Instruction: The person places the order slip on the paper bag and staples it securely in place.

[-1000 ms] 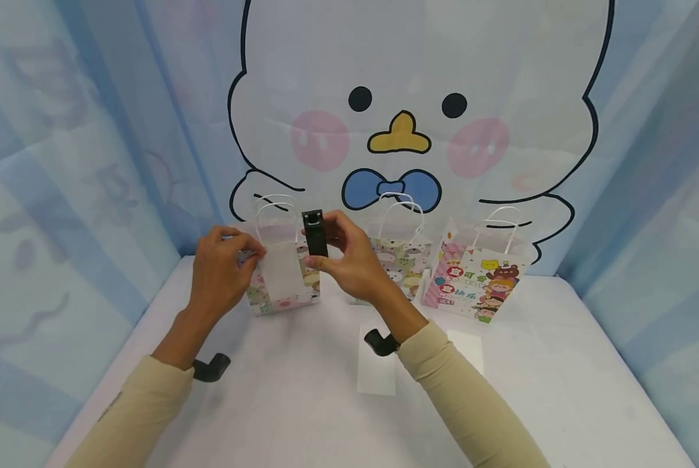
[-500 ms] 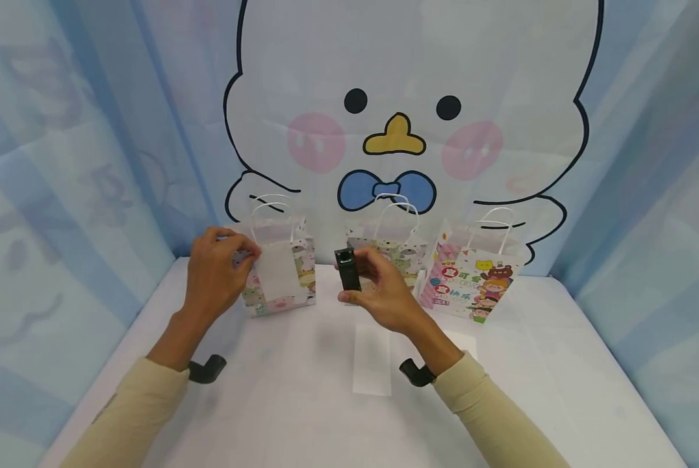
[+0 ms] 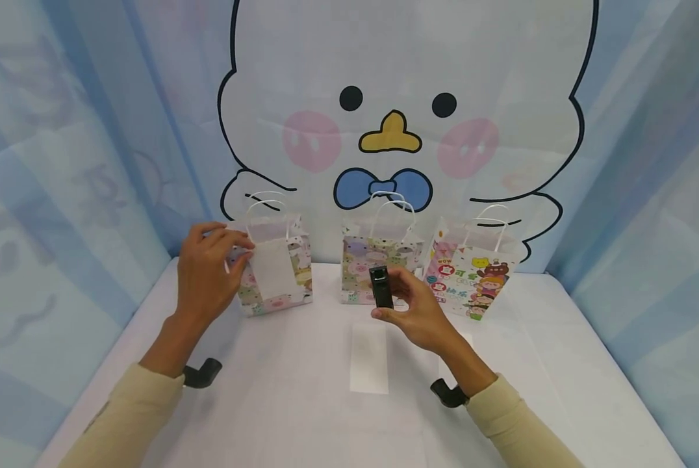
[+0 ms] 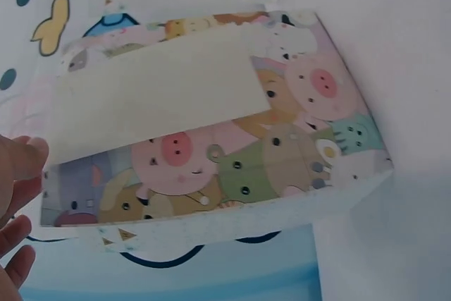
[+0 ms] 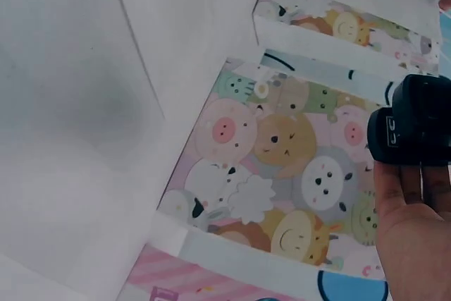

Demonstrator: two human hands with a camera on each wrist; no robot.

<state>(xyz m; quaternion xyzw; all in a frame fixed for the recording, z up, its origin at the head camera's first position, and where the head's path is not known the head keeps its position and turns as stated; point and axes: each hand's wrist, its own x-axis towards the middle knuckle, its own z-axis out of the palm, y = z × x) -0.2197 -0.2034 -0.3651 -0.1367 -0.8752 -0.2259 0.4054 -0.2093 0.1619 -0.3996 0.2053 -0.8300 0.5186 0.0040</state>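
My left hand (image 3: 206, 270) pinches the upper edge of a white paper card (image 3: 276, 270) against the front of the left gift bag (image 3: 303, 273). In the left wrist view the card (image 4: 158, 93) lies slanted over the bag's animal print, its lower end loose on the print. My right hand (image 3: 419, 315) grips a black stapler (image 3: 381, 287) between thumb and fingers, in front of the middle gift bag (image 3: 358, 260). The right wrist view has the stapler (image 5: 416, 121) beside that bag's printed face, well apart from the left bag.
A third gift bag (image 3: 472, 279), pink and white, leans at the right. All three bags have white handles. One white card (image 3: 368, 357) lies on the white table (image 3: 291, 396); another is mostly hidden behind the right wrist. A cartoon backdrop (image 3: 408, 58) hangs close behind.
My right hand has carried the stapler away from the left bag, rightward and down, to the middle bag. My left hand stays at the card and the left bag.
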